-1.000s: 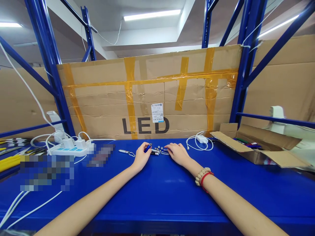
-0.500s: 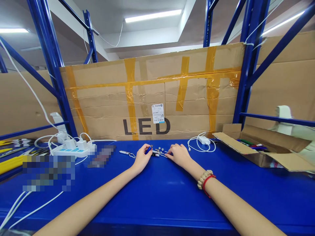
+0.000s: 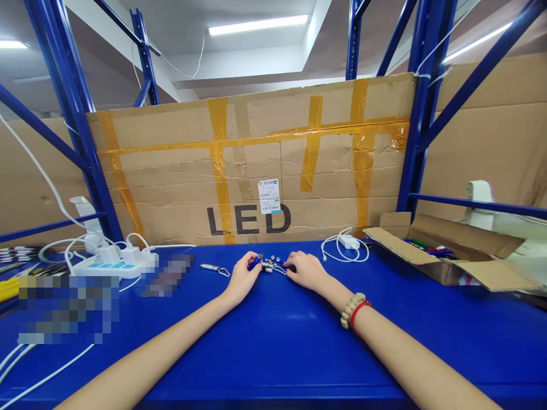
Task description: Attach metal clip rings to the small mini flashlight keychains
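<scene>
My left hand [image 3: 243, 279] is closed around a small blue tube [image 3: 255, 262], which has a silvery end showing above the fingertips. Just right of it lie a short black-and-silver cylinder [image 3: 267, 269] and several small round silver pieces [image 3: 273, 259] like button cells. My right hand [image 3: 306, 270] rests low over the table, fingers curled together at the right side of these pieces; whatever its fingertips pinch is too small to make out. A wire clip [image 3: 280, 270] lies by those fingertips. Left of my left hand is a slim silver penlight-like tube [image 3: 209, 267] with a clip loop.
A white charger with coiled cable [image 3: 349, 242] lies at the back right, beside an open cardboard box [image 3: 444, 267] holding pens. A loaded power strip [image 3: 111, 267] and yellow-handled tools stand left. Taped cardboard [image 3: 179, 188] walls off the blue table's back.
The view has shifted slightly, moving the scene a little left. My right hand's fingers have drawn closer together by the small pieces. My left hand still holds the blue tube.
</scene>
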`<action>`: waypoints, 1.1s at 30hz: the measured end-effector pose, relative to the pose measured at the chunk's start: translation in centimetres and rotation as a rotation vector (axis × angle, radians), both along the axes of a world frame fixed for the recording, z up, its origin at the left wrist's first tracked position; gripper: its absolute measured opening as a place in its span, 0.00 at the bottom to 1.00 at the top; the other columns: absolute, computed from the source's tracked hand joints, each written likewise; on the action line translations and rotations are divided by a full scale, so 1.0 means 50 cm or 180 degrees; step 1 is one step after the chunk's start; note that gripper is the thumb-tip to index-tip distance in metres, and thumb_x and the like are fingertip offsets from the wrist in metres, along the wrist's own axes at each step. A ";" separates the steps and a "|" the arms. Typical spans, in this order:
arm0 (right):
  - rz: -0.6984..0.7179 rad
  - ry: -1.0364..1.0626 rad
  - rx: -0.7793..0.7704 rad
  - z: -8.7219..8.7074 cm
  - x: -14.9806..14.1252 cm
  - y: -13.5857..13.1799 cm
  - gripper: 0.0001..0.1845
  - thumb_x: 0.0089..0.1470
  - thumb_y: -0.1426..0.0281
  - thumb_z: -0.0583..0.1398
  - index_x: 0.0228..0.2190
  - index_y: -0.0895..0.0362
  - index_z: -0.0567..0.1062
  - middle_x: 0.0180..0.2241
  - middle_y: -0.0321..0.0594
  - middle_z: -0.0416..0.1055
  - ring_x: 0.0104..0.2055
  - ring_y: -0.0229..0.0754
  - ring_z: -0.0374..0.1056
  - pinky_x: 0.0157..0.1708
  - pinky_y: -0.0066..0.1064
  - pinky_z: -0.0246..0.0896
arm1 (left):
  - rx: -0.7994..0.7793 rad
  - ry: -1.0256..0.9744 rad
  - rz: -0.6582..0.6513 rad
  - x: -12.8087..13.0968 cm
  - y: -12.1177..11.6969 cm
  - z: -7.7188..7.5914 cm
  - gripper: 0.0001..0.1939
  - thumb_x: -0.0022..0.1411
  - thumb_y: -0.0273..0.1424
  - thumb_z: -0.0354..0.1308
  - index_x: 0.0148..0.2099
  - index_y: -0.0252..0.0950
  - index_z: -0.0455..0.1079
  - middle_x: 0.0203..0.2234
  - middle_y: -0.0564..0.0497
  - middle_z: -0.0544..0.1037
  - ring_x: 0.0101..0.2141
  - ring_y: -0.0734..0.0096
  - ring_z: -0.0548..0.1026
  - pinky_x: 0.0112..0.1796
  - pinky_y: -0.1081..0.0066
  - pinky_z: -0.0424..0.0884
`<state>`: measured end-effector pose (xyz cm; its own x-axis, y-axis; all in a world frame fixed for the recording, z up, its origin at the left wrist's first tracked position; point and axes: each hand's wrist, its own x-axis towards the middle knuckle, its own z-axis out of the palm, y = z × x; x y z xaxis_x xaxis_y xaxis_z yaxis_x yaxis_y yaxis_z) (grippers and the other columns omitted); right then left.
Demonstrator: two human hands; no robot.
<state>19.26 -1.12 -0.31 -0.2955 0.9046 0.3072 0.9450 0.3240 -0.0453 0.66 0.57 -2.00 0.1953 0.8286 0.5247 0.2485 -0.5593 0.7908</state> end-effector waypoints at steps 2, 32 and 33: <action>0.0001 -0.0011 0.0000 0.003 0.000 0.000 0.13 0.50 0.69 0.54 0.36 0.53 0.75 0.40 0.38 0.68 0.44 0.42 0.61 0.41 0.31 0.52 | -0.0013 0.0004 -0.0066 -0.001 0.001 -0.001 0.07 0.52 0.32 0.52 0.32 0.33 0.62 0.29 0.51 0.70 0.35 0.67 0.68 0.38 0.72 0.60; -0.0148 0.0449 -0.0054 0.003 -0.003 -0.001 0.08 0.47 0.68 0.56 0.29 0.54 0.75 0.37 0.35 0.69 0.40 0.38 0.64 0.33 0.26 0.52 | -0.0012 0.0179 -0.0017 -0.001 -0.005 0.004 0.04 0.54 0.27 0.50 0.32 0.33 0.65 0.30 0.52 0.71 0.35 0.67 0.69 0.39 0.72 0.61; -0.0162 0.0469 -0.0056 0.001 -0.003 -0.001 0.08 0.48 0.67 0.56 0.29 0.54 0.75 0.37 0.35 0.69 0.40 0.39 0.64 0.33 0.26 0.52 | -0.0025 0.0124 -0.0025 0.000 -0.006 0.005 0.04 0.53 0.27 0.51 0.32 0.33 0.65 0.30 0.52 0.71 0.36 0.67 0.69 0.39 0.72 0.61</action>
